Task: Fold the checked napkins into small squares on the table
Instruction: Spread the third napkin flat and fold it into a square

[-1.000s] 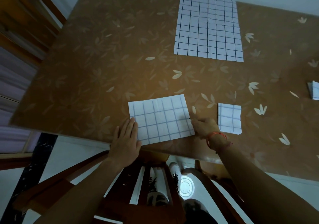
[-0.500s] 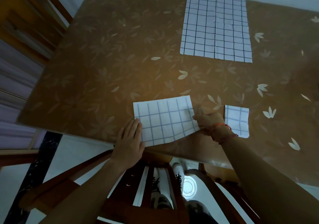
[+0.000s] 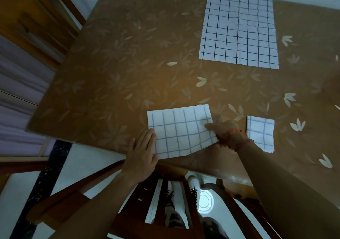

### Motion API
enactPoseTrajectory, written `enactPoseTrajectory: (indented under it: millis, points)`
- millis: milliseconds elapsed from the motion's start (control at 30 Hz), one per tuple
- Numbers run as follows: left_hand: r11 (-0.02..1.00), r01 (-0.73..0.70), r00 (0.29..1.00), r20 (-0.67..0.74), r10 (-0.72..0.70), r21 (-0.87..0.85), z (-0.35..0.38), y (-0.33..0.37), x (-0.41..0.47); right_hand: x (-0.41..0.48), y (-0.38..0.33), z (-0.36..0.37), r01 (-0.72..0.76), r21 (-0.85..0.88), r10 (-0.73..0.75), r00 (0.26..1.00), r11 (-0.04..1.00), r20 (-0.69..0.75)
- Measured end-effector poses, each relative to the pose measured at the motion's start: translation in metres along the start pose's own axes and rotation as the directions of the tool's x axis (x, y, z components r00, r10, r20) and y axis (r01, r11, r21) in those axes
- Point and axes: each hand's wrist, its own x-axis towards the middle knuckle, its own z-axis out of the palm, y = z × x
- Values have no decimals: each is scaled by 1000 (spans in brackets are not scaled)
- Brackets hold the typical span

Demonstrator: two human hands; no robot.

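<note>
A half-folded white napkin with blue checks (image 3: 181, 131) lies at the near edge of the brown table (image 3: 128, 76). My left hand (image 3: 142, 153) rests flat on its left near corner, fingers together. My right hand (image 3: 221, 131) pinches the napkin's right edge, thumb on top, and that edge is lifted off the table. A small folded square napkin (image 3: 260, 133) lies just right of my right wrist. A large unfolded checked napkin (image 3: 239, 29) lies flat at the far side.
The table carries a leaf-patterned cover. A wooden chair (image 3: 165, 192) stands under the near edge, with my shoes visible through it. A wooden door frame (image 3: 36, 12) is on the left.
My right hand has taken hold of the napkin's right edge and raised it, bending the near right corner upward. My left hand stays pressed on the left corner. The view has shifted closer.
</note>
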Motion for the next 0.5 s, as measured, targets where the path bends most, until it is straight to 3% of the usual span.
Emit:
enactPoseTrajectory:
  millis: [100, 233, 333, 500]
  points:
    - [1000, 1, 1000, 1, -1, 4, 0, -1, -1, -3, 2, -1, -22, 1, 22, 998, 1000, 55]
    - [1000, 0, 1000, -4, 0, -1, -1, -1, 0, 6, 4, 2, 85, 22, -86, 996, 996, 18]
    - [1000, 0, 1000, -5, 0, -23, -1, 0, 0, 8, -1, 3, 53, 17, -53, 999, 998, 9]
    - [997, -29, 999, -39, 26, -65, -7, 6, 7, 1, -2, -4, 103, 8, -102, 990, 995, -100]
